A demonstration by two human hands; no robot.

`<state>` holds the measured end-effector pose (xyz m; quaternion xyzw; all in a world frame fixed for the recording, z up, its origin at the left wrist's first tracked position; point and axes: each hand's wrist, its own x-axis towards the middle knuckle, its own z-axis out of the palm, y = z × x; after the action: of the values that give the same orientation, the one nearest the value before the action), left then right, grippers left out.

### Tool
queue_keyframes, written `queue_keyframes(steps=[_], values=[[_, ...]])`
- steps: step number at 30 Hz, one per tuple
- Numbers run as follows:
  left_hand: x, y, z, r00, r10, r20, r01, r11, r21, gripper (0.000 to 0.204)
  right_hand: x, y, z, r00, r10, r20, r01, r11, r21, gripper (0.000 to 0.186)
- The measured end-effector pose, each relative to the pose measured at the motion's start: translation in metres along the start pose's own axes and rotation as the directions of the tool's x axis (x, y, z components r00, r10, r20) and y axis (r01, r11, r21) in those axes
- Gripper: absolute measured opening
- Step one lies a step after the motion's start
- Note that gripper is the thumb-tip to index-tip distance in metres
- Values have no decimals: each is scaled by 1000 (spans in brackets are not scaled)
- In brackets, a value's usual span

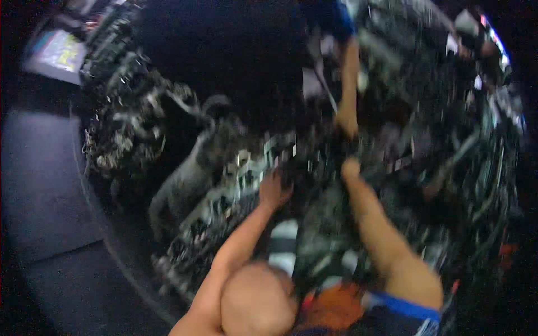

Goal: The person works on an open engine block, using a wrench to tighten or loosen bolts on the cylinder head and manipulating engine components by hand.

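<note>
Motion blurs the picture strongly. My left hand (274,190) reaches from the lower left onto the crowded dark machinery of what looks like an engine bay. Its fingers lie beside light metal parts (249,171), too smeared to tell what they touch. Farther right, my right hand (351,167) ends among dark parts at the end of a bare forearm with a blue sleeve. The fingers of that hand are hidden. Just beyond it, another person's hand (347,120) comes down from the top edge, near a thin light rod (327,87).
A thick grey hose (190,173) curves left of my left hand. Smooth grey panels (45,185) border the machinery on the left, with a lit screen-like panel (59,56) above. A blurred, bare rounded shape (258,302) and an orange patch (333,305) fill the lower middle.
</note>
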<state>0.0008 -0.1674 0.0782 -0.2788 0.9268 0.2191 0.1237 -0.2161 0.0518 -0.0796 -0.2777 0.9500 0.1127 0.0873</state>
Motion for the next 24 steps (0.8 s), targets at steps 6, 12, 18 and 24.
queue_keyframes(steps=[6, 12, 18, 24], values=[[-38, -14, -13, 958, 109, -264, -134, 988, -78, 42, 1, -34, -68, 846, 108, 522, -271, 930, 247, 21], [-47, 60, -54, 932, 170, -321, -311, 831, -461, 28, -11, 1, -60, 930, 169, 328, -288, 887, 362, 23], [-24, 135, -149, 946, 323, 6, -145, 442, -885, 38, -24, 38, -264, 855, -437, 280, 253, 822, 510, 61], [29, 264, -144, 922, 370, 114, -151, 616, -773, 42, -108, 121, -357, 831, -552, 66, 142, 325, 935, 61]])
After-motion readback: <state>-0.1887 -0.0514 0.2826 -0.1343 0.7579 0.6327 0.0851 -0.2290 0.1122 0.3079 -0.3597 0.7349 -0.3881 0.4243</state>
